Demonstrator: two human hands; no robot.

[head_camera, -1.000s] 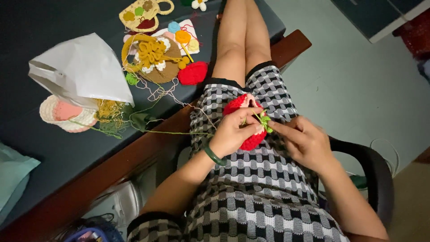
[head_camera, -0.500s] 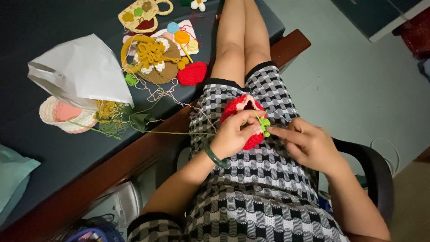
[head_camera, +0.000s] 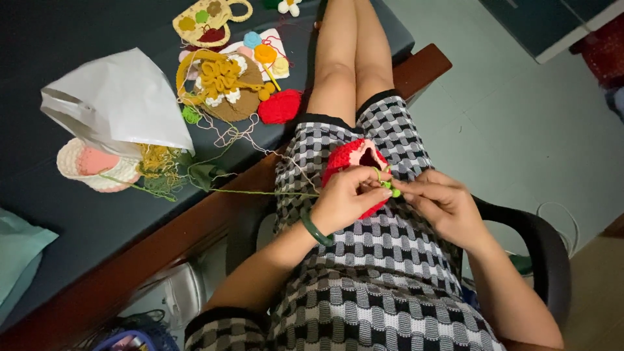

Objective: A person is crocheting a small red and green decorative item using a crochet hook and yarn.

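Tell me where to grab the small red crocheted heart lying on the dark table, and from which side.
Pinch the red crocheted heart by its right lobe, coming from the knee side. It lies flat, and that edge is bare; its left edge nearly touches the brown and yellow crocheted piece, whose yellow balls crowd it.

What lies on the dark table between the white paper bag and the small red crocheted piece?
In the head view, between the white paper bag and the red crocheted piece lies a brown-and-yellow crocheted bag with loose yarn.

I see a short dress point(head_camera: 390, 286) in a black, grey and white woven check with black hems, bare legs, bare arms, and a dark green bangle point(head_camera: 315, 229) on my left wrist.
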